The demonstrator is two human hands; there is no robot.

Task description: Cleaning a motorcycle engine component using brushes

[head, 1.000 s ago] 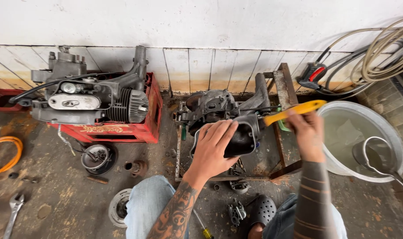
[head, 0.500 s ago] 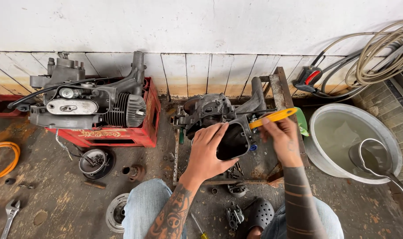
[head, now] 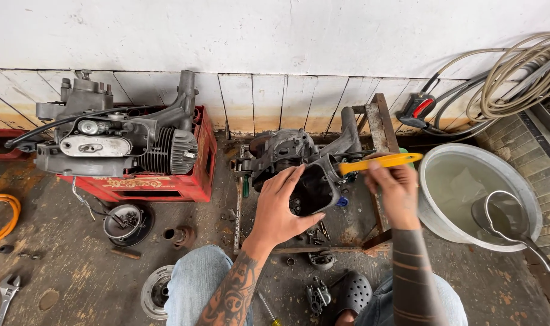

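A grimy, oil-stained concrete floor [head: 75, 271] runs up to a white wall with a band of pale wooden boards, filling the top of the frame. At centre, a dark grey metal engine casing [head: 299, 163] sits on a rusty low metal stand [head: 377, 130]. The left hand [head: 281, 208] lies over the casing's black open housing, its fingers [head: 296, 178] spread and curled round the rim, steadying it. The right hand [head: 395, 190], just right of centre, has its fingers closed round a yellow plastic-handled brush [head: 380, 162], whose working end reaches into the housing's mouth.

The casing looks perched rather than fixed; a hard push with the brush could rock it off the stand's rails, and I'd judge the left hand's fingers at risk of a pinch against the rim. Small loose metal parts [head: 317, 259] lie below the stand, where anything knocked free could get lost among them.

At the right, a round grey basin of cloudy liquid [head: 450, 223] with a metal ladle [head: 504, 217] stands close to the right elbow, easily bumped. At upper left, a second complete grey engine [head: 118, 142] rests on a red plastic crate [head: 166, 184]. A coiled beige hose [head: 516, 78] hangs upper right; a steel wrench [head: 8, 293] lies lower left.
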